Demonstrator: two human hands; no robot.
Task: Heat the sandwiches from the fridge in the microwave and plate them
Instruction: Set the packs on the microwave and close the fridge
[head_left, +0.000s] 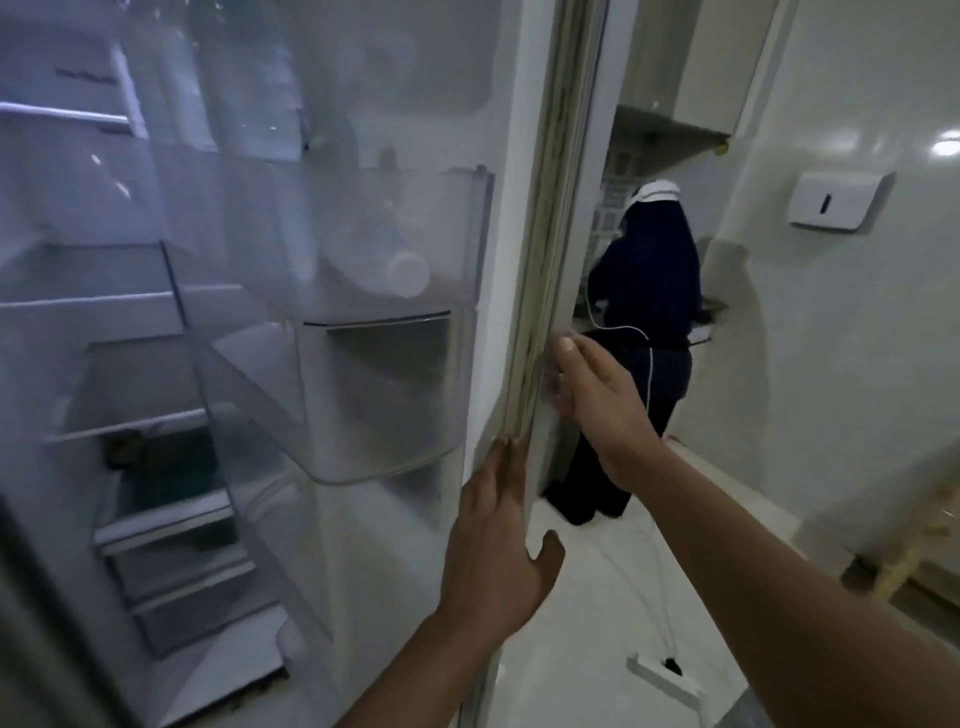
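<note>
Both hands flat and spread on the fridge door (415, 234) edge, left hand (498, 535) below right hand (597, 395), gripping nothing; shelves lie left of them, left hand nearer, sandwiches not discernible.

One fridge door (524, 218) stood open, and two bare hands lay on its edge: the left hand (498, 540) and the right hand (597, 395). The door carried at least two clear bins, an upper door bin (457, 244) and a lower door bin (384, 405). One white bottle (408, 273) lay in the upper bin; anything else in there was too blurred to count. Several shelves (124, 421) showed inside the fridge, their number unclear. One other person (647, 291) in dark clothing stood beyond. One white wall dispenser (836, 202) hung on the wall, and one white power strip (662, 675) lay on the floor.
</note>
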